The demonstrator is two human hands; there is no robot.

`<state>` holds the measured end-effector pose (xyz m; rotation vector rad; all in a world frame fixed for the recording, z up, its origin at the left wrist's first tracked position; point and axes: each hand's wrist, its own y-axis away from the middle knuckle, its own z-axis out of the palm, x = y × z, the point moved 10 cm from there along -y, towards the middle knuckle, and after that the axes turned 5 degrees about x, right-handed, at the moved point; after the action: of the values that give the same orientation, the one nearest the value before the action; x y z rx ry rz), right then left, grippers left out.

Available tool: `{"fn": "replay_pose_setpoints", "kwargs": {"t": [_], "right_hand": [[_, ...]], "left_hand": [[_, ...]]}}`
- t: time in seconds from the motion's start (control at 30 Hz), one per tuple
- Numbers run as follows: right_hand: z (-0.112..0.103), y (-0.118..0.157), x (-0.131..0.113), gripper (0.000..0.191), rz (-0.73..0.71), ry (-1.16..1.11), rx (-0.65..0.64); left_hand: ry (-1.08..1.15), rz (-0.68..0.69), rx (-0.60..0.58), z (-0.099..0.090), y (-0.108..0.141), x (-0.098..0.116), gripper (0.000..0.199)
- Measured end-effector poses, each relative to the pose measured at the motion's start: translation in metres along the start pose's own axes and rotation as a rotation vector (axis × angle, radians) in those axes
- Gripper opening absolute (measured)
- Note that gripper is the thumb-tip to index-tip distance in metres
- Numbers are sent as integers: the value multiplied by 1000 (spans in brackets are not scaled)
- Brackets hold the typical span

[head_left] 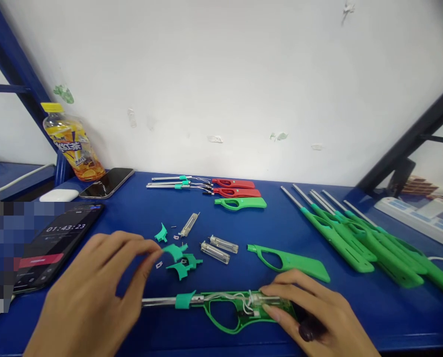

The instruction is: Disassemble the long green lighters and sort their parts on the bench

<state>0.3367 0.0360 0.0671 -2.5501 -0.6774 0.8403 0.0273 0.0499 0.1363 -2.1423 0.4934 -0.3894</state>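
Observation:
My left hand (pixel 105 287) has thumb and forefinger pinched at the edge of a teal trigger piece (pixel 174 252), beside other teal pieces (pixel 182 268). Below, an opened green lighter shell (pixel 224 325) lies with a metal tube (pixel 158 301), a teal collar (pixel 185 300) and white wires inside. My right hand (pixel 310 312) presses a clear fuel tank (pixel 268 300) in the shell between thumb and fingers. A dark tool handle (pixel 310 329) is tucked in the same hand. An empty green half shell (pixel 293 263) lies just behind.
Three clear tanks (pixel 214 252) sit mid-table. Red half shells (pixel 236 192) and metal tubes (pixel 167 186) lie at the back. Several green lighters (pixel 340 238) are piled right, near a power strip (pixel 422 218). Phones (pixel 107 182) and a bottle (pixel 74 144) stand left.

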Motion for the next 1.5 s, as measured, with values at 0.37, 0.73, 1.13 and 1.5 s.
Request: {"fn": "replay_pose_setpoints", "kwargs": {"t": [0.37,0.73,1.13,1.5], "right_hand": [[6,-11,0,12,39,-28,-102],[-10,-15,-32,12,-155,-45,107],[-13,-6,-31,16,-213,100,173],[-25,-4,-29,15,-175,118,296]], "left_hand": [[24,105,-49,15,-3,15,24],[373,282,-175,47,16,103,30],[338,347,-129,46,17,110,34],[344,255,-183,49,17,103,54]]}}
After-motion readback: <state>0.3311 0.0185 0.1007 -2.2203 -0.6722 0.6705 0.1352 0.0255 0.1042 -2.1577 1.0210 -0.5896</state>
